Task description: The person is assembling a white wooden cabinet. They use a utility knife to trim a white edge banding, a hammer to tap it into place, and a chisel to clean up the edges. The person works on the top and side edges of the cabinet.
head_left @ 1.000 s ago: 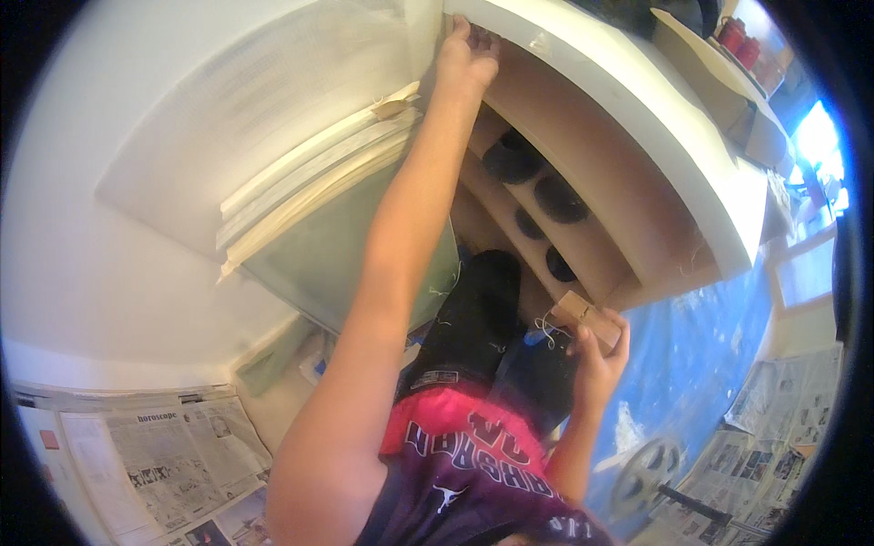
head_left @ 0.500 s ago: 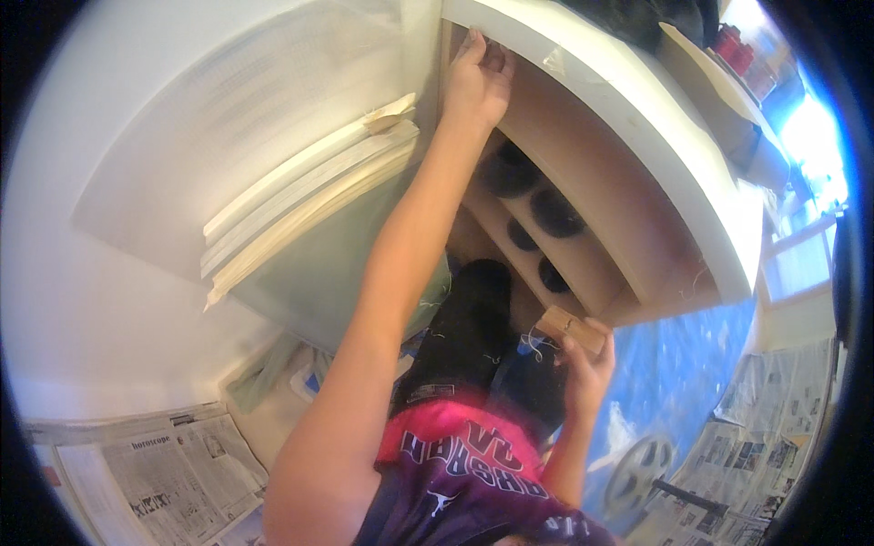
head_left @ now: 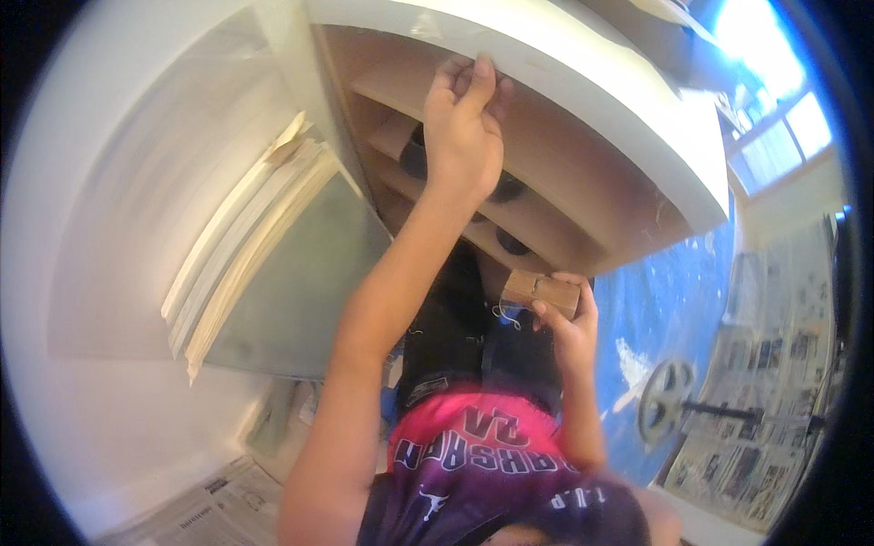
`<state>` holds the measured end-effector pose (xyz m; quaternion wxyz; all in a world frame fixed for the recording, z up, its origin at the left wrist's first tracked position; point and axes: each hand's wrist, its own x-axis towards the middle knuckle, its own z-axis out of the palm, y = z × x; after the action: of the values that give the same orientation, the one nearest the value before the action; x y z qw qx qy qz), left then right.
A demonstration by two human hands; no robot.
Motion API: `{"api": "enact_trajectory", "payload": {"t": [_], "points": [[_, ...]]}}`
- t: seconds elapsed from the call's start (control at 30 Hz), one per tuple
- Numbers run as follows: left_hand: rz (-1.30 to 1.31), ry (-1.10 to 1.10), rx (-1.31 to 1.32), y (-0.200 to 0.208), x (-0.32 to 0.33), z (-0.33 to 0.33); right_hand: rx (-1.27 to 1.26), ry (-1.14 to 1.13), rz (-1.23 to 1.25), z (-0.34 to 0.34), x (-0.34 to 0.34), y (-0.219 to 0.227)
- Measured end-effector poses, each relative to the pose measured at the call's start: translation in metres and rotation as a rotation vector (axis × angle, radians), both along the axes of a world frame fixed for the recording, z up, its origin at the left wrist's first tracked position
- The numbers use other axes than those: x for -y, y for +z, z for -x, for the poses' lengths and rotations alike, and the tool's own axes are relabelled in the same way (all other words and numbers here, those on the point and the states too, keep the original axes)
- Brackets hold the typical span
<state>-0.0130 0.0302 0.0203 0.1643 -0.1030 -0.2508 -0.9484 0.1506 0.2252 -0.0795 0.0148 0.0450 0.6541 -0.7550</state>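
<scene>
My left hand point(head_left: 466, 118) is raised to the shelf unit, just under the front edge of its white curved top point(head_left: 537, 55). Its fingers are curled in with the thumb pressed against them; anything between them is too small to see. Lower down, my right hand point(head_left: 572, 323) grips a small brown wooden block point(head_left: 542, 293) between thumb and fingers. A dark mark runs across the block's face, and thin pale string point(head_left: 506, 316) dangles from its left end. The shelf unit point(head_left: 592, 196) has bare brown wood inside.
Dark round things point(head_left: 510, 241) sit on the shelves. Pale wooden strips point(head_left: 241, 246) lean along a greenish panel point(head_left: 300, 282) on the left. To the right are a blue sheet point(head_left: 637, 318), a grey weight plate on a bar point(head_left: 665, 400) and newspaper point(head_left: 756, 364) spread out.
My left hand has moved along the edge of the top, away from the unit's left corner. My right hand still holds the block, slightly higher in view. The whole view has shifted.
</scene>
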Motion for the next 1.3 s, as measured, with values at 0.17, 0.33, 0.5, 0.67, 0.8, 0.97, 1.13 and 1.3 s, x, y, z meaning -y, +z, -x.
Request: {"api": "enact_trajectory", "payload": {"t": [0.17,0.33,0.5,0.67,0.8,0.97,1.13,1.3], "points": [[0.199,-0.15,0.006,0.009,-0.048,-0.035,-0.012,0.012,0.019,-0.004,-0.021,-0.008],[0.12,-0.417,-0.102,0.016,-0.067,-0.081,0.01,0.014,-0.039,-0.019,-0.051,-0.005],[-0.035,-0.614,-0.113,0.033,-0.078,-0.097,0.052,0.007,0.052,-0.04,-0.106,-0.015],[0.026,-0.631,-0.102,0.02,-0.085,-0.1,-0.019,-0.138,0.216,-0.056,-0.157,-0.049],[0.321,-0.393,-0.044,0.014,-0.1,-0.093,-0.077,-0.446,0.354,-0.055,-0.222,-0.11],[0.617,-0.043,0.017,-0.003,-0.116,-0.077,0.091,-0.825,0.561,-0.082,-0.305,-0.238],[0.995,0.102,0.083,-0.042,-0.119,-0.088,0.305,-0.917,0.407,-0.148,-0.339,-0.356],[1.304,-0.144,-0.105,-0.097,-0.047,-0.127,0.45,-1.234,0.326,-0.201,-0.363,-0.449]]}}
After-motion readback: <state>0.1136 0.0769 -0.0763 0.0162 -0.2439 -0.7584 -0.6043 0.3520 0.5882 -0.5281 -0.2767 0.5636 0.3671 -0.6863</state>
